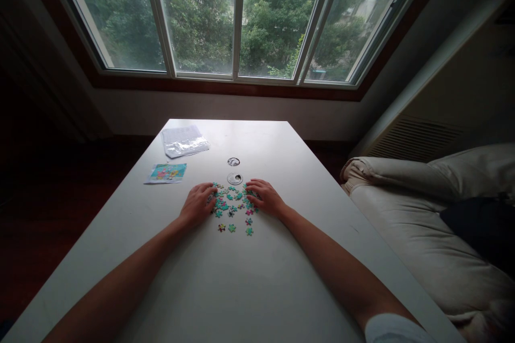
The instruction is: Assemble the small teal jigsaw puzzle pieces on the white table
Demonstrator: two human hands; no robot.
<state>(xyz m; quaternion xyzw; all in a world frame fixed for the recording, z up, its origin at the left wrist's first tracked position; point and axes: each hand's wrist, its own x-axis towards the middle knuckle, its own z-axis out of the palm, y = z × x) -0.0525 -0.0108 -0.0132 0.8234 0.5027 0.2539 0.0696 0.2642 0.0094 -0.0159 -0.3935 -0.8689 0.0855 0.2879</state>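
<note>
Loose jigsaw puzzle pieces [232,228], mostly teal with pink and yellow bits, lie in a loose cluster on the white table [241,289]. My left hand [198,204] rests at the cluster's left side, its fingers slightly curved and touching the outer pieces. On the opposite side, my right hand [265,196] has its fingers apart over the right-hand pieces. Neither hand grips a piece that I can make out; some pieces are hidden under the fingertips. Several pieces lie spread out singly nearer to me.
Two round black-and-white discs [235,178] lie just beyond the pieces. To the left are a colourful picture card [168,172] and a clear plastic bag [185,141]. A window [235,21] is behind the table, and a pale sofa [418,225] stands at the right.
</note>
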